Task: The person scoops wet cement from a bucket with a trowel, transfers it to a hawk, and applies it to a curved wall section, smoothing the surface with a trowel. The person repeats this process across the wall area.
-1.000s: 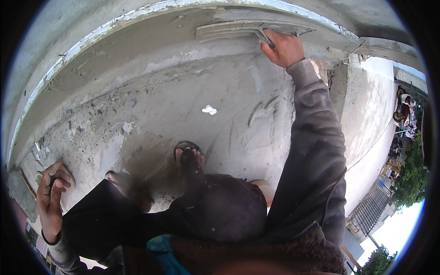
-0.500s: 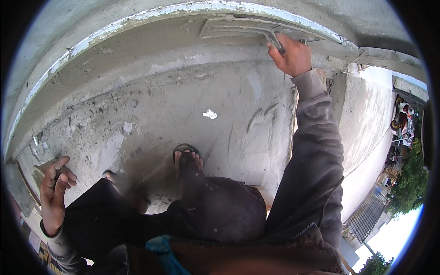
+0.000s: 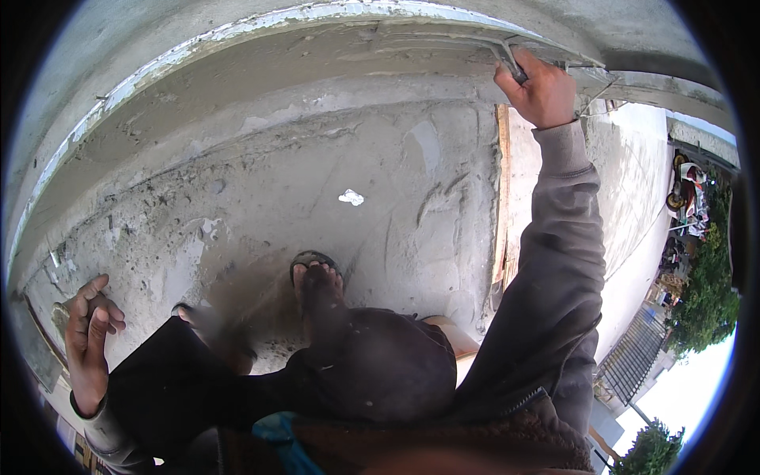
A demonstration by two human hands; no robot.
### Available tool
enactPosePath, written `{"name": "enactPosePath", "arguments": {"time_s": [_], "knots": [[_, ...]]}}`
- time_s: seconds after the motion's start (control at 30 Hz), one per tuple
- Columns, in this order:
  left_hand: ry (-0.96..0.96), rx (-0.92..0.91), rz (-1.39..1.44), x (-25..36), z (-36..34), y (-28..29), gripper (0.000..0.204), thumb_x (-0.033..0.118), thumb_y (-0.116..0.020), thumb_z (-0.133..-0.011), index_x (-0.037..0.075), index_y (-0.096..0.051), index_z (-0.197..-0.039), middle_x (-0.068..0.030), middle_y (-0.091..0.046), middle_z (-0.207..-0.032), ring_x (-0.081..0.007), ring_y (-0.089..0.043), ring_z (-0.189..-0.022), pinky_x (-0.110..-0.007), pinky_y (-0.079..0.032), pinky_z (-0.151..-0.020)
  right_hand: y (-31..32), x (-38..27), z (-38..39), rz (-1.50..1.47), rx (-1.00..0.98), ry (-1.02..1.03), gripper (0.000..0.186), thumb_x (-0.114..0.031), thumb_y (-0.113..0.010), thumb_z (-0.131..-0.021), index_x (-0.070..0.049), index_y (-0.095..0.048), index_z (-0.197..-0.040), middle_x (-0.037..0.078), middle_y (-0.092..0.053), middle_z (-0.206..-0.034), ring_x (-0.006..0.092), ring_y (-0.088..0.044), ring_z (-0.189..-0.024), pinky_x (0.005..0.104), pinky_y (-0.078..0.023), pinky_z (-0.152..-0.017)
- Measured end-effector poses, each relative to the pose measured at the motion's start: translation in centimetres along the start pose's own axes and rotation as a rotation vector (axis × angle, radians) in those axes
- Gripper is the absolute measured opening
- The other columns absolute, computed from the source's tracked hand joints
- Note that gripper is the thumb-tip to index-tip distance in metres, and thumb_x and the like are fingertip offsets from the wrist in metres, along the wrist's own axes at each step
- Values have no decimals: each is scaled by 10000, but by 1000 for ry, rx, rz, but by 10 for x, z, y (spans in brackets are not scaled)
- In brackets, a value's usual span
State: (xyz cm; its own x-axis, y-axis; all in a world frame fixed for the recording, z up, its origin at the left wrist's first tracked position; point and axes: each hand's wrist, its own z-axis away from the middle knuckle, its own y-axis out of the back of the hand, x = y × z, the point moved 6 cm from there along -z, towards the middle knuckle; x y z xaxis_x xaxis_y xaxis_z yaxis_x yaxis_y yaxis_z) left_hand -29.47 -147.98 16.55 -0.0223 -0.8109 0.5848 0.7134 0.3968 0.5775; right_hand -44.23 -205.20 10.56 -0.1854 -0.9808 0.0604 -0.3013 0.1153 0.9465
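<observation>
My right hand [image 3: 545, 91] is closed round the handle of a plastering trowel [image 3: 467, 41], at the upper right. The trowel's long blade is pressed along a strip of wet grey mortar [image 3: 261, 63] beneath a pale, mortar-smeared edge strip [image 3: 237, 29]. Part of the blade blends into the mortar. At the lower left, my left hand [image 3: 89, 340] hangs raised with fingers loosely curled and thumb apart; nothing shows in its palm. A small greenish-grey piece [image 3: 60, 317] sits just behind its fingers; I cannot tell whether they touch.
My sandalled foot [image 3: 317, 269] stands on a rough mortar-covered surface [image 3: 380, 237] with a white scrap [image 3: 351, 197] on it. A wooden edge [image 3: 501, 190] runs along its right side. Thin wires [image 3: 598, 99] stick out near my right hand. A motorbike [image 3: 687, 190] and trees lie beyond.
My right hand has slid the trowel to the right along the mortar strip, uncovering smoothed mortar on the left. My left hand has shifted slightly left and down.
</observation>
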Motion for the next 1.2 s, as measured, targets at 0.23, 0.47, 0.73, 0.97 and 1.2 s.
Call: {"name": "enactPosePath", "arguments": {"time_s": [0.23,0.47,0.73,0.97,1.2], "knots": [[-38,19,20,-11,4,8,520,375,-479,-1019,-44,-478,-1326,-36,-553,-813,-114,-507,-734,-244,-389,-703,69,64,46,-18,252,-132,227,-245,-706,-784,-90,-689,-948,105,-631,-645,290,-620,-548,379,-481,-516],[-79,33,-28,-14,11,10,495,356,-468,-1024,-25,-475,-1340,-32,-546,-820,-117,-495,-741,-247,-374,-720,-48,-39,79,27,-153,197,288,-240,-641,-886,-40,-615,-1091,165,-668,-841,338,-664,-762,423,-529,-709],[-56,97,-26,-27,33,22,479,345,-459,-1027,-11,-473,-1348,-31,-535,-822,-119,-491,-750,-250,-377,-723,-124,-77,47,4,-159,157,249,-284,-629,-882,-83,-597,-1026,104,-664,-827,273,-668,-765,413,-517,-701],[-52,106,9,-32,35,20,491,360,-471,-1021,-8,-479,-1347,-34,-534,-820,-121,-494,-755,-261,-406,-743,-84,-104,22,-120,-78,154,218,-267,-635,-880,-76,-584,-971,112,-636,-766,312,-640,-685,440,-494,-625],[-75,104,18,-32,32,21,514,372,-460,-1022,-18,-464,-1357,-41,-529,-815,-127,-499,-755,-265,-417,-736,-44,-92,-8,-226,-171,66,206,-272,-629,-885,-102,-606,-998,119,-643,-754,343,-638,-665,444,-494,-573]]}}
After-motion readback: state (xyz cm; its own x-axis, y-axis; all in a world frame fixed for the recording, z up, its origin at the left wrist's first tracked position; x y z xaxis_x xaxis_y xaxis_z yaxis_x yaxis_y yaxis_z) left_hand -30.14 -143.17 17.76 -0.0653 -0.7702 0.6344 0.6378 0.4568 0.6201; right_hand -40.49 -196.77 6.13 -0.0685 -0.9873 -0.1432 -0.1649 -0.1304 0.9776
